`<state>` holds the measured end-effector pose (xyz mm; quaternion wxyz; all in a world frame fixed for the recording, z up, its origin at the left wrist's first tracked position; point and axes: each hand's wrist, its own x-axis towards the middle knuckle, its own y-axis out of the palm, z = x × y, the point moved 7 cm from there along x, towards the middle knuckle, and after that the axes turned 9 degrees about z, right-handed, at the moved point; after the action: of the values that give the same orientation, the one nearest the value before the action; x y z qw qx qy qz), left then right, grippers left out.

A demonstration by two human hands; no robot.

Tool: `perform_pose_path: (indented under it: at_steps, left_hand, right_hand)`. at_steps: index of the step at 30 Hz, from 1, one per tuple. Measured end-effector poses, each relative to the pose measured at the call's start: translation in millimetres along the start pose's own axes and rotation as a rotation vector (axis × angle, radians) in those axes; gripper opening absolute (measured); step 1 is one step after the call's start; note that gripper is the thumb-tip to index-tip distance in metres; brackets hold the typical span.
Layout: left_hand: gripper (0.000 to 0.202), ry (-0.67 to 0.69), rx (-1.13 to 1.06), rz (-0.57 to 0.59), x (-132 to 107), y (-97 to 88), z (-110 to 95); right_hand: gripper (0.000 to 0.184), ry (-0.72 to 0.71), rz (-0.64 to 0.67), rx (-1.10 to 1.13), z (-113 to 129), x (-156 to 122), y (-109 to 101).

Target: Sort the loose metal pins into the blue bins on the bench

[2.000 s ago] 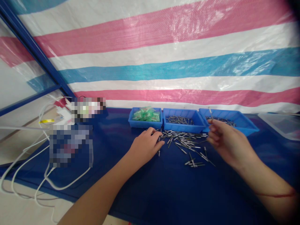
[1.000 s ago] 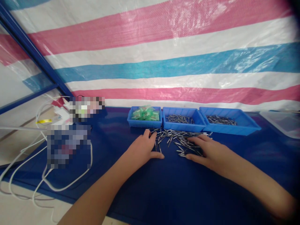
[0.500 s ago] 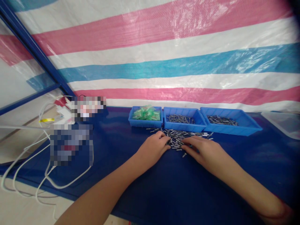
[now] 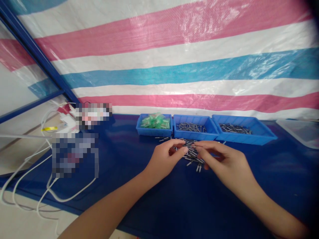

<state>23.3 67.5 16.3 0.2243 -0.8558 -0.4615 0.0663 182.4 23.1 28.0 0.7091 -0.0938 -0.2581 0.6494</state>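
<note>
Metal pins (image 4: pixel 192 155) lie in a loose heap on the blue table (image 4: pixel 211 205), between the two hands and in front of the row of boxes. The left hand (image 4: pixel 164 157) is bent at the heap's left side, thumb and forefinger near each other; whether a pin sits between them cannot be told. The right hand (image 4: pixel 226 161) has its thumb and forefinger drawn close at the heap's right side, and whether they pinch a pin is likewise too small to confirm.

State of progress: the middle box (image 4: pixel 195 135) and the right box (image 4: pixel 249 138) each hold thin metal pieces (too small to say whether of one kind), neither filled to the rim. The left box (image 4: pixel 153 132) holds green packets (image 4: pixel 156 122). Lying outside any box are the whole heap and a few stray pins (image 4: pixel 163 138) just in front of the left box. Handling of the heap is judged unfinished, since its pins point in mixed directions and two stick out at its near edge
</note>
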Motion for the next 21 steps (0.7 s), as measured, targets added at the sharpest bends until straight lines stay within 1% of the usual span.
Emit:
perform_pose_path:
  at_steps: [2,4,7,10,13,18,21]
  left_hand:
    - [0.027,-0.008,-0.165,-0.037,-0.2,1.9,2.7]
    - [0.023,-0.005,-0.291,-0.074,-0.1,2.4,4.4]
    - [0.021,0.005,-0.43,-0.111,0.3,2.0,5.4]
    - [0.022,-0.013,-0.532,-0.091,0.8,4.8,6.0]
    - [0.019,-0.028,-0.544,-0.078,0.8,5.8,4.1]
    - [0.019,0.001,-0.475,-0.089,0.7,1.0,-2.9]
    - [0.019,0.02,-0.461,-0.068,0.9,1.2,-4.5]
  right_hand:
    - [0.021,0.073,0.019,0.189,-1.9,-0.6,7.9]
    - [0.024,0.123,0.054,0.319,-2.7,-0.6,15.6]
    - [0.027,0.178,0.106,0.417,-4.9,-1.8,23.6]
    - [0.029,0.219,0.131,0.457,-9.1,-4.3,28.1]
    - [0.031,0.247,0.161,0.489,-13.3,-6.0,32.2]
    - [0.034,0.277,0.267,0.532,-16.7,-6.6,41.3]
    - [0.035,0.299,0.304,0.549,-18.3,-7.3,45.1]
